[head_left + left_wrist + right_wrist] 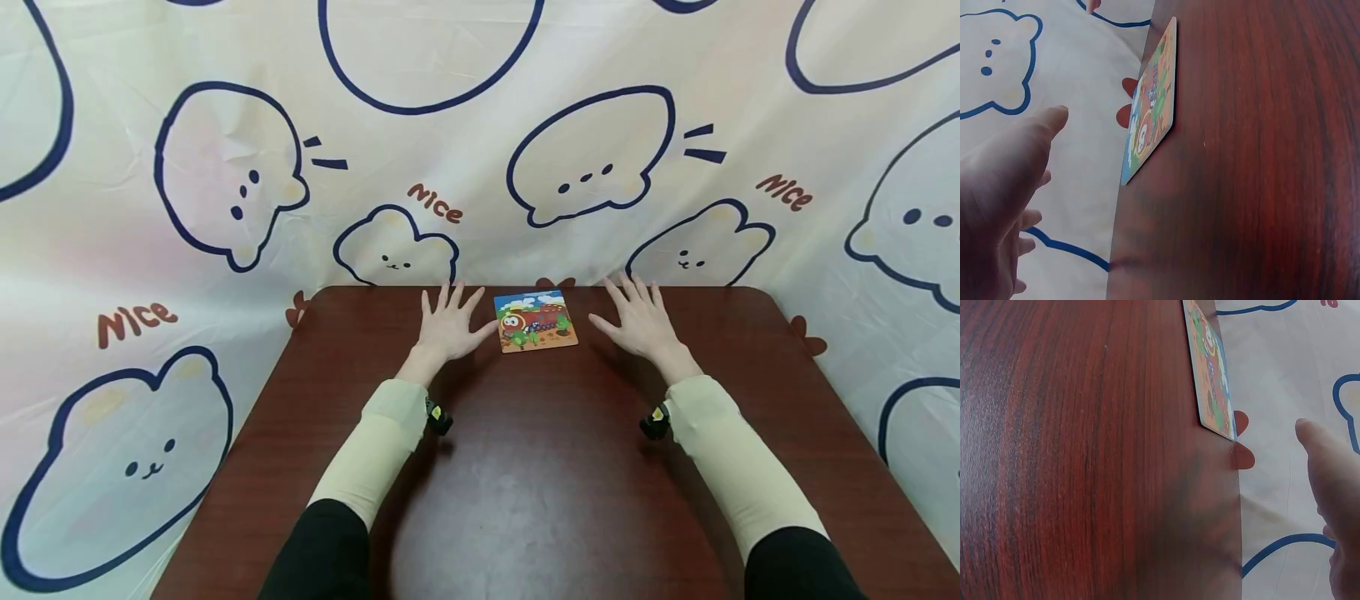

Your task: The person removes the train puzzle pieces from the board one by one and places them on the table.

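A square, brightly coloured picture board (536,322) with a cartoon scene lies flat near the table's far edge. To its left my left hand (447,329) is spread with straight fingers, the thumb tip close to the board's left edge. On the other side my right hand (641,321) is spread too, its thumb pointing toward the board with a gap between. Both hands hold nothing. The left wrist view shows the board (1152,103) beyond the left thumb; in the right wrist view the board (1211,369) lies past the right thumb.
The dark reddish-brown wooden table (525,483) ends just behind the board. A pale curtain (480,167) with blue cartoon outlines hangs behind and along both sides. A small black device (438,417) is strapped at the left wrist, another device (656,422) at the right.
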The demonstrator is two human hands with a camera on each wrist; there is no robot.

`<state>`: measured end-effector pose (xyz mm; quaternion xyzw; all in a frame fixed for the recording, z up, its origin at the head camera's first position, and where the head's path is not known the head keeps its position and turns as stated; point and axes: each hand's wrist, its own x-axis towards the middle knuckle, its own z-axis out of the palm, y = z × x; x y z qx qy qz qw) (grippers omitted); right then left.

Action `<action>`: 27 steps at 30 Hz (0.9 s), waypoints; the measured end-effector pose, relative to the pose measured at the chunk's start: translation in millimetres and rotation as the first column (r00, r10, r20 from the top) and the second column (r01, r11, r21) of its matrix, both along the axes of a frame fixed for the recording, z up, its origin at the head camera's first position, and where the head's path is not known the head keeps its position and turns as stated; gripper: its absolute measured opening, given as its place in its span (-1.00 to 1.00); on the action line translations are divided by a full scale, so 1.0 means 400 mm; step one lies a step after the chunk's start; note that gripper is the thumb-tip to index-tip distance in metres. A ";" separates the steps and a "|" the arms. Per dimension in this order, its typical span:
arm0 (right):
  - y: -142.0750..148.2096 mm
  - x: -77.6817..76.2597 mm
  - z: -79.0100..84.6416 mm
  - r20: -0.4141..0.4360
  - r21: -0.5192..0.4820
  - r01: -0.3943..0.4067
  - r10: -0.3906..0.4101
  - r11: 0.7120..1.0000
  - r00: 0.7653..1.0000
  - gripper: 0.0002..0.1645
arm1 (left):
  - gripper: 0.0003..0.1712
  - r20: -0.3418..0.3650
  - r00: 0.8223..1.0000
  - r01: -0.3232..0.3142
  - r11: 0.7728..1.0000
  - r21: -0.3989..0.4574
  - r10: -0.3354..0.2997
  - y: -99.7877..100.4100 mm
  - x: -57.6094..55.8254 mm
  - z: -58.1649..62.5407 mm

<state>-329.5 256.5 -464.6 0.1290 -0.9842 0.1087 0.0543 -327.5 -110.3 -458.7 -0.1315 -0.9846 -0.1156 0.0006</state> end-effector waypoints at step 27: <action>-0.073 -0.023 -0.086 0.205 -0.077 -0.071 0.085 0.994 0.975 0.14 | 0.00 0.103 0.994 0.038 0.999 -0.010 -0.037 0.099 -0.040 -0.083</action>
